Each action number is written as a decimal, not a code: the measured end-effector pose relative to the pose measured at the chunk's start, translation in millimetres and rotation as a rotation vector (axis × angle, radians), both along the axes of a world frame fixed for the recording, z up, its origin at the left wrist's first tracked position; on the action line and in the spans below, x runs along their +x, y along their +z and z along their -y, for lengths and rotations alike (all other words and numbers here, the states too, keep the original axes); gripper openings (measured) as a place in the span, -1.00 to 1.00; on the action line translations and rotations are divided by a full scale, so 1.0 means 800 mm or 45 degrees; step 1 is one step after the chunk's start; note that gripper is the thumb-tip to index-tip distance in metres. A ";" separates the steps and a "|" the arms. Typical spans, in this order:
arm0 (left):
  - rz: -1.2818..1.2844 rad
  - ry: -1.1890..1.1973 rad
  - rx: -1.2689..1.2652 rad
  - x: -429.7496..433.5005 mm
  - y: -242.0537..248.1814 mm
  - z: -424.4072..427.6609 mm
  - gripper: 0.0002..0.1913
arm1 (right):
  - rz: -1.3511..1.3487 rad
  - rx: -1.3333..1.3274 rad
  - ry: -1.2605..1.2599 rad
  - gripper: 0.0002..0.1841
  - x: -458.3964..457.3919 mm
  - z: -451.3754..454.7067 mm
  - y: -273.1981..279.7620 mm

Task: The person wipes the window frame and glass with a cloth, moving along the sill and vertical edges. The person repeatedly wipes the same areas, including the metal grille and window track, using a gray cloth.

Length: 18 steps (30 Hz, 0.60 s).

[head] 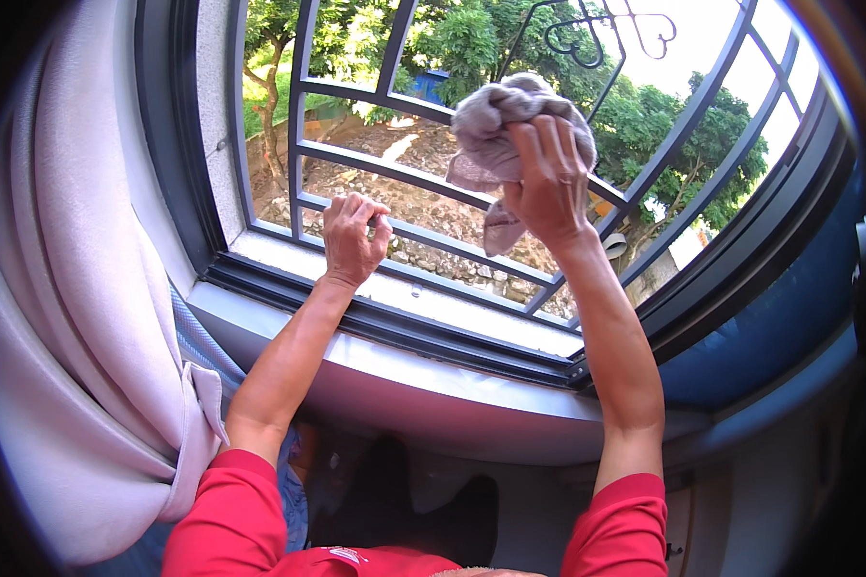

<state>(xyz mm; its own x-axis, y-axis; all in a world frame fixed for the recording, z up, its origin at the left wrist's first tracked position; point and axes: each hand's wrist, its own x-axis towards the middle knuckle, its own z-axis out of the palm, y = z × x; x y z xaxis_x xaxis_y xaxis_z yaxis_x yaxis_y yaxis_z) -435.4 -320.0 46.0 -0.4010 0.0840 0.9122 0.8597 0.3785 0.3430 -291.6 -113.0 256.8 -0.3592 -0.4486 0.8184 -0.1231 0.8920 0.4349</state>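
Observation:
In my right hand (552,180) is a crumpled greyish cloth (487,122), held up against the dark metal window grille (418,173). One corner of the cloth dangles below my palm. My left hand (355,234) is at a lower horizontal bar of the grille, its fingers curled at the bar; whether they wrap fully around it is hard to see. Both forearms reach out over the white windowsill (418,371) and the black sliding window track (404,328).
A pale curtain (94,303), gathered by a tieback (206,404), hangs at the left. The dark window frame (750,267) with a blue pane (772,346) stands at the right. Beyond the grille are trees (469,43) and a stony slope (382,137).

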 end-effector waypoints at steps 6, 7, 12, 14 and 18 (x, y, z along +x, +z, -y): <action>0.007 0.026 -0.022 0.001 0.000 -0.003 -0.88 | 0.223 -0.223 -0.097 -0.61 -0.032 0.004 0.025; 0.008 0.026 -0.023 0.001 0.000 -0.004 -0.88 | 0.775 -0.724 -0.457 -0.67 -0.024 0.036 0.060; 0.001 0.038 -0.022 -0.001 -0.002 0.000 -0.88 | 0.669 -0.328 -0.410 -0.72 -0.018 0.023 0.059; -0.005 0.073 -0.016 -0.005 0.000 0.003 -0.87 | 0.304 0.042 -0.200 -0.65 -0.012 0.054 0.048; 0.001 0.044 -0.044 0.003 0.003 0.005 -0.87 | 0.191 -0.056 -0.061 -0.54 -0.040 0.102 0.052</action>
<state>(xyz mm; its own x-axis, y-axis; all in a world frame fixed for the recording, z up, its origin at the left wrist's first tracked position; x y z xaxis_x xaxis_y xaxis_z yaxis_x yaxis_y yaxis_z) -433.4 -324.0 48.1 -0.4046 0.1016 0.9088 0.8458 0.4195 0.3297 -323.3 -194.4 298.6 -0.4990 -0.3929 0.7724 -0.1402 0.9162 0.3754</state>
